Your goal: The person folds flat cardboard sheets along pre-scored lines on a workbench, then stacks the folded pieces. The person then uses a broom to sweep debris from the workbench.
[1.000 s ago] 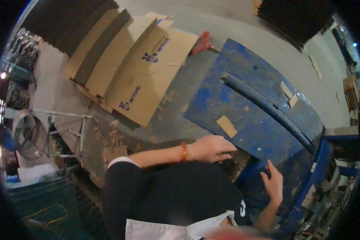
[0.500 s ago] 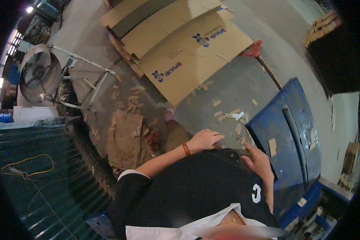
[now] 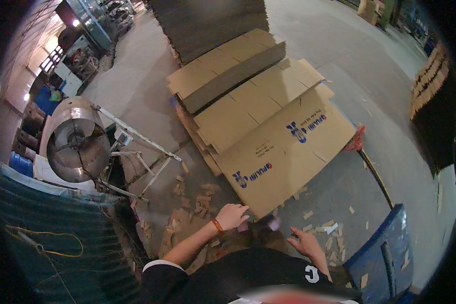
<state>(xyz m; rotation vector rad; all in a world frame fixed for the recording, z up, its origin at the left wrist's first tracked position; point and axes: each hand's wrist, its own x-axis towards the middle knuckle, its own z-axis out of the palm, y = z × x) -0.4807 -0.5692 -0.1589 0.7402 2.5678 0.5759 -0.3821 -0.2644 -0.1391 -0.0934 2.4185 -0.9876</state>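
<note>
At the near corner of the top flattened cardboard carton sheet [image 3: 283,147]: left hand [image 3: 231,215], fingers curled onto its edge, grip beginning. Right hand [image 3: 305,242] open, empty, hovering just beside. Lifting likely needs both hands.

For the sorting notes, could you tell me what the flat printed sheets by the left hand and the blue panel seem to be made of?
Flat sheets: apparently corrugated cardboard, matt brown, with fold creases. Blue panel: probably painted metal, scuffed.
</note>
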